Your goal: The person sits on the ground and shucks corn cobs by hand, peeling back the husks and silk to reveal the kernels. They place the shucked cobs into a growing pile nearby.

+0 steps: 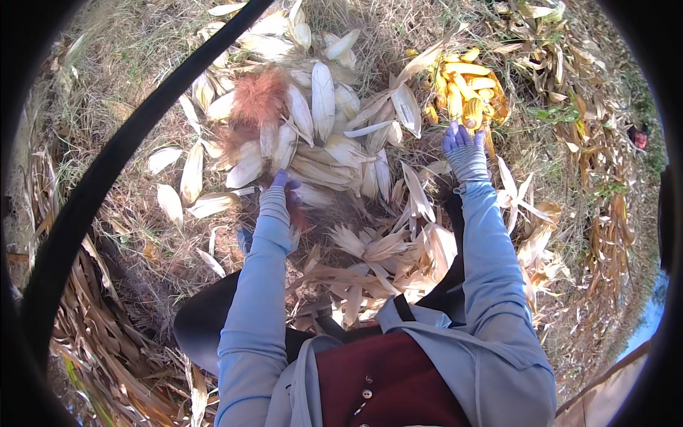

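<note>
My left hand (283,187), in a purplish knitted glove, reaches to the near side of a pile of unhusked corn ears (323,101). Something reddish-brown, perhaps corn silk or a tuft, shows beside its fingers; whether it grips anything is unclear. My right hand (465,144), gloved alike, is stretched towards a heap of husked yellow corn cobs (472,91), just at its near edge. The fingers look spread, with nothing plainly in them. A fluffy reddish tuft (260,99) lies over the pile's left part. Empty pale husks (373,245) lie between my arms.
Loose unhusked ears (192,173) lie left of the pile on dry grass. Dry corn stalks and leaves (106,331) are heaped at lower left, with more (608,229) along the right. A dark curved strap or bar (122,133) crosses the left of the view.
</note>
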`<control>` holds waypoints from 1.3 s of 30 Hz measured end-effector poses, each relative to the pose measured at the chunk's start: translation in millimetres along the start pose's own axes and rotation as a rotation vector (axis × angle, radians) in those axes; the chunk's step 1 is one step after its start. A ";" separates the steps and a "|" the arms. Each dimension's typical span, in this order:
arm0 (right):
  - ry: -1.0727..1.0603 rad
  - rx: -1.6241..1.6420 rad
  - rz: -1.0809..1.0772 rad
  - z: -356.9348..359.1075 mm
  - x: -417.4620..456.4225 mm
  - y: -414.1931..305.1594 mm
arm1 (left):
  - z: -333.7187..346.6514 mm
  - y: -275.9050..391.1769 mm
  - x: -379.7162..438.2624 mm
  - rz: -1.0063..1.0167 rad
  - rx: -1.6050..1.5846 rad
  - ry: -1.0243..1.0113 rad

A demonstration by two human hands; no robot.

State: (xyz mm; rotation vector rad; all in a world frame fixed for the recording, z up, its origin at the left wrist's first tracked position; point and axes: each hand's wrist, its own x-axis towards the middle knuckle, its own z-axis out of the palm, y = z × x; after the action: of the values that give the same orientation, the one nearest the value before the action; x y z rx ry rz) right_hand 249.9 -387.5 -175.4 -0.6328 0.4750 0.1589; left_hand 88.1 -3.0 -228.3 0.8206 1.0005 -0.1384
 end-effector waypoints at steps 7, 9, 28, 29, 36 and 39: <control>-0.391 -0.758 0.510 17.9 -34.2 46.2 | -14.0 77.3 85.8 0.275 0.095 0.098; -0.419 -0.975 0.543 -1.4 -47.3 57.7 | 15.7 121.1 85.1 0.687 0.474 0.280; -0.694 -1.561 0.305 31.9 -66.8 74.6 | 16.2 280.1 189.2 0.697 0.683 -0.061; -0.705 -1.599 0.289 31.8 -66.9 75.1 | 21.4 277.7 194.0 0.703 0.597 -0.081; -0.636 -1.687 0.357 8.5 -64.0 78.3 | 12.5 267.7 173.4 0.878 0.514 0.153; -0.690 -1.745 0.320 4.9 -62.4 81.1 | 5.6 251.8 173.6 0.998 0.730 0.142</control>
State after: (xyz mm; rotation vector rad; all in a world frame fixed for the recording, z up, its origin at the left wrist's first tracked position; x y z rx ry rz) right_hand 173.7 -319.8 -185.5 -2.0891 -0.3944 1.1187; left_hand 304.2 213.5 -226.1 1.9328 0.5546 0.4468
